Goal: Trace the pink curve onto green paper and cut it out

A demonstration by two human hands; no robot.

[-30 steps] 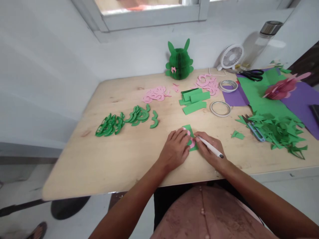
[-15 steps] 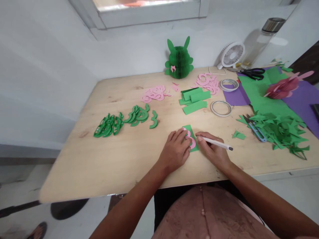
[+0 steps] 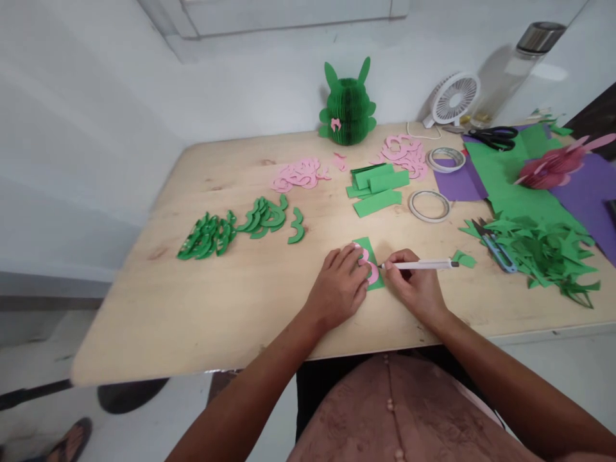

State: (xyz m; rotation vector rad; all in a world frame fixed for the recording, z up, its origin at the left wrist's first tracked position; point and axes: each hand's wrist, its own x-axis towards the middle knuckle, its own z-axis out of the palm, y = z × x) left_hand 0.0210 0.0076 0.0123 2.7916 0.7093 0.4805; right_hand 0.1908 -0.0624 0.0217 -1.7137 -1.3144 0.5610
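A pink scalloped paper cutout [image 3: 372, 274] lies on a small green paper piece [image 3: 378, 283] near the table's front edge. My left hand [image 3: 339, 282] rests over both with its fingers laid out across them, pressing them against the table. Part of the cutout is hidden under those fingers. In my right hand [image 3: 416, 285] is a white pen [image 3: 423, 264], gripped near its tip. The pen tip meets the right edge of the pink cutout, over the green paper; any drawn line is too small to make out.
Green strips [image 3: 378, 203], tape rolls [image 3: 430, 206] and pink cutouts [image 3: 301, 174] lie beyond my hands. Green scalloped pieces [image 3: 264, 217] are on the left; blue snips [image 3: 500, 251] and green scraps [image 3: 543, 253] on the right. Behind stand a green paper figure [image 3: 347, 115] and small fan [image 3: 455, 99].
My right hand has swung the pen from slanting down to nearly level, its tip shifting slightly along the cutout's edge. The left hand stays in place. The view has tilted slightly.
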